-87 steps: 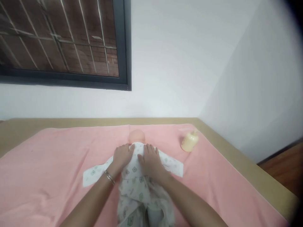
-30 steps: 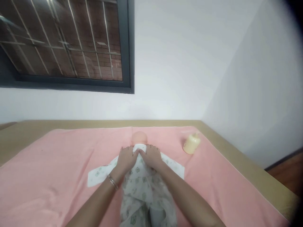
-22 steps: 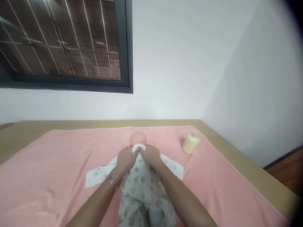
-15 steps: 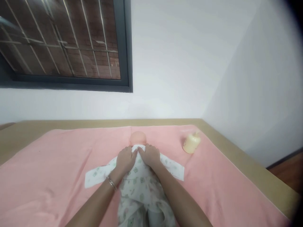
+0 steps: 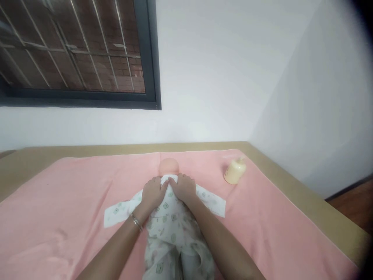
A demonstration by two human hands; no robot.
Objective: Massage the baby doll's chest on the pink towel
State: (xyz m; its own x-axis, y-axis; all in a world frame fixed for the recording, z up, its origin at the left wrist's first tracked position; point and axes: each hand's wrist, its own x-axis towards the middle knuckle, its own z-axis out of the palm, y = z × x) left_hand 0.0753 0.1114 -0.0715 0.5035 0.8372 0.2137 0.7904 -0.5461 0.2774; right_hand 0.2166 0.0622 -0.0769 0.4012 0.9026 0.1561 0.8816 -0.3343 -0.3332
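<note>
A baby doll [image 5: 168, 166] lies on the pink sheet, its bald head pointing to the far side. It wears a white romper [image 5: 171, 221] with a small green print, the sleeves spread out to both sides. My left hand [image 5: 154, 192] grips the doll's left-side shoulder as I see it, thumb on the upper chest by the collar. On the other shoulder, my right hand [image 5: 184, 187] holds in the same way, the two thumb tips close together. The undersides of my fingers are hidden, as is the doll's face.
To the right on the pink sheet [image 5: 81, 186] stands a cream bottle [image 5: 234, 171], slightly tilted in view. The sheet covers a tan bed surface [image 5: 317, 210]. Behind rises a white wall [image 5: 218, 77] with a dark-framed, barred window [image 5: 72, 50] at upper left.
The view has shifted slightly, so the scene sits a little higher in the picture. Both hands keep the same place on the doll.
</note>
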